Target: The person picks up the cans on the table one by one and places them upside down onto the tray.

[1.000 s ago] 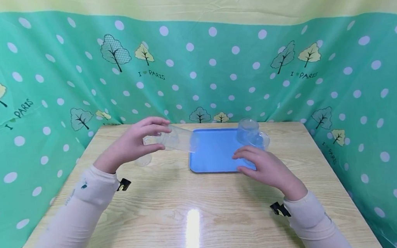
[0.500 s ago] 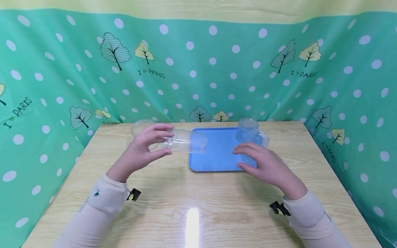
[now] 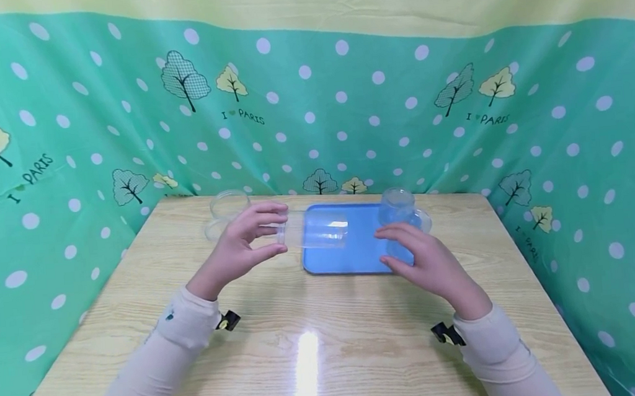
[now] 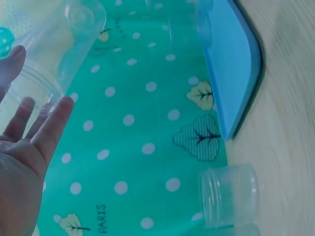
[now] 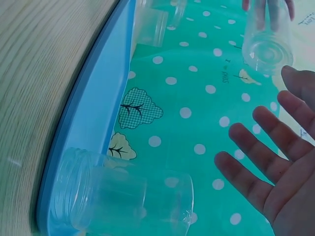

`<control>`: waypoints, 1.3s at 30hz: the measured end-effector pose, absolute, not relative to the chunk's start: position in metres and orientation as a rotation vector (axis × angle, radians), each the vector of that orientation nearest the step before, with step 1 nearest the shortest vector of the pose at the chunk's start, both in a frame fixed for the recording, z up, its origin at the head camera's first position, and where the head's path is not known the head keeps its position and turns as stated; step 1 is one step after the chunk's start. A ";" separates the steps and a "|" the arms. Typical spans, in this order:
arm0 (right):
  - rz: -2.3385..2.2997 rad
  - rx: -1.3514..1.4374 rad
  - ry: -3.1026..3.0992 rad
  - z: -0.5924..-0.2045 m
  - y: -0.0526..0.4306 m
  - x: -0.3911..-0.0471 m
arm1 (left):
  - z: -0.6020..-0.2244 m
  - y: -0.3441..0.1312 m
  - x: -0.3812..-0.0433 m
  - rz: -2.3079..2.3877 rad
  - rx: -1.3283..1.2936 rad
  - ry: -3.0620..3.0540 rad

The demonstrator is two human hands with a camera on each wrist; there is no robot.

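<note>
A clear plastic jar (image 3: 320, 230) lies sideways in the air over the left part of the blue tray (image 3: 336, 266), its base toward the right. My left hand (image 3: 237, 245) grips it round the threaded mouth, as the left wrist view also shows on the jar (image 4: 64, 54). Holding nothing, my right hand (image 3: 432, 267) hovers at the tray's right side with fingers spread and gently bent. Beside it in the right wrist view, another clear jar (image 5: 128, 196) stands mouth down on the tray. The held jar's base faces the right palm across a gap.
More clear jars (image 3: 397, 203) cluster at the tray's back right corner. On the table (image 3: 251, 352) at the back left stand others, one a jar (image 4: 231, 194) with its threaded mouth up. A green dotted curtain (image 3: 340, 128) hangs behind and along both sides.
My left hand has carried the jar to the right and slightly toward me, turning it from tilted to nearly level. The back-left jars now show more. The right hand has hardly moved.
</note>
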State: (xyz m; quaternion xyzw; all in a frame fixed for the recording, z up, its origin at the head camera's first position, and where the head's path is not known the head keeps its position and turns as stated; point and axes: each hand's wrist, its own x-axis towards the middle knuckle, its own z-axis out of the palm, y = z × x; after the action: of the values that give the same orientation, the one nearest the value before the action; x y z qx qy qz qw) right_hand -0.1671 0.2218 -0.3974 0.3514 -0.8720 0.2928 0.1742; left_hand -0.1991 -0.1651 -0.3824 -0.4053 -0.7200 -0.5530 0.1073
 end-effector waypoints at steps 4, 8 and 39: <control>0.880 0.996 -2.461 -0.397 0.222 -0.167 | -0.385 -0.159 -0.193 -1.713 -1.200 -2.070; 0.915 0.994 -2.454 -0.395 0.221 -0.165 | -0.388 -0.153 -0.188 -1.809 -1.207 -2.010; 1.212 1.050 -2.381 -0.399 0.216 -0.167 | -0.403 -0.138 -0.176 -1.866 -1.174 -1.992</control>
State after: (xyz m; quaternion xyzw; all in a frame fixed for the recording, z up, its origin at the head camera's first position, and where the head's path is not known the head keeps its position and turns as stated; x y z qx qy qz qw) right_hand -0.1666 0.2160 -0.3988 0.3626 -0.8218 0.4182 0.1353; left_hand -0.1759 -0.1380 -0.4034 -0.3936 -0.6680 -0.6258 0.0852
